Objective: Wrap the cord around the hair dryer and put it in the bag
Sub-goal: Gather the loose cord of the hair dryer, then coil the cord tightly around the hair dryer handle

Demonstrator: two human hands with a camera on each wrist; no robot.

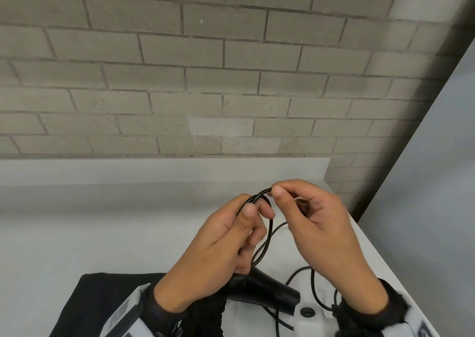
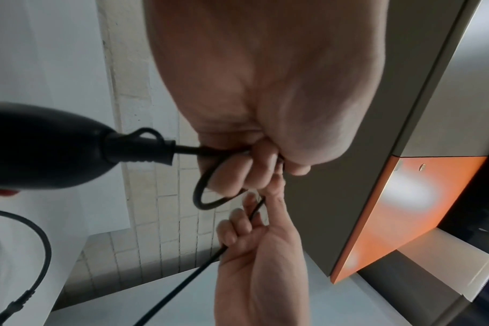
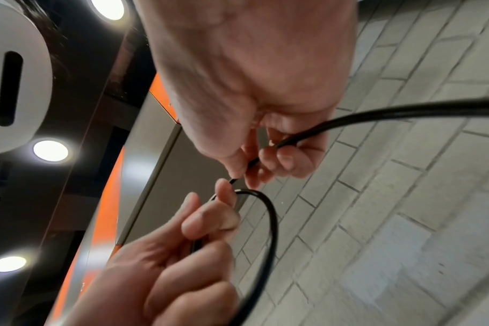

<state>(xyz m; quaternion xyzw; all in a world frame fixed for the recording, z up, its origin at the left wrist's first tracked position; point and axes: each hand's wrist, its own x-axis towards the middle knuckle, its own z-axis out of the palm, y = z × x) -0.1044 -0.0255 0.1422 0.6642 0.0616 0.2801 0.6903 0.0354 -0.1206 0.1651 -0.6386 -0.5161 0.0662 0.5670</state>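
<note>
While the left hand [image 1: 218, 249] clamps gathered loops of the cord [image 1: 267, 234] and the right hand [image 1: 321, 228] pinches the loop top at twelve o'clock, the hair dryer [image 1: 264, 290] hangs below at six o'clock, beside the bag [image 1: 102, 300]. Thin and springy, the cord likely uncoils unless pinched; the dryer's rigid handle looks the safest hold.

Bare hands; black wrist straps [image 1: 370, 308] carrying grey-white camera units [image 1: 128, 313].
</note>
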